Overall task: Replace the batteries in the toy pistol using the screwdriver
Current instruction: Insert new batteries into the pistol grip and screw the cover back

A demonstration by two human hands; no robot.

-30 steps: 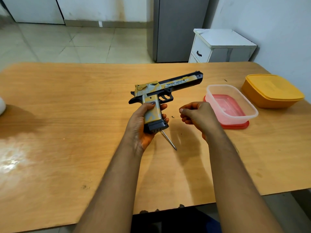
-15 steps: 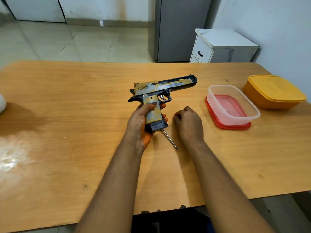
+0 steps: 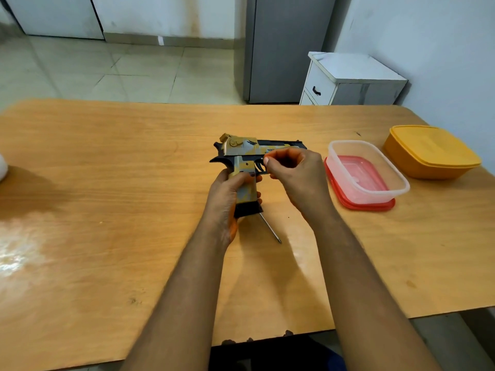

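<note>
The left hand [image 3: 227, 199] is clamped around the grip of the toy pistol [image 3: 251, 156], held above the desk [image 3: 107, 183], while the right hand [image 3: 293, 170], fingers pinched together at the trigger guard, apparently seats a small screw; next likely needs the screwdriver [image 3: 270, 228] lying below.

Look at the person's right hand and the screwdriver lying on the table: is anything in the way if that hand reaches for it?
Nothing visible blocks it. The screwdriver's metal shaft lies bare on the table below the toy pistol's grip, its handle end hidden behind the left hand. The right hand is up by the trigger guard.
</note>
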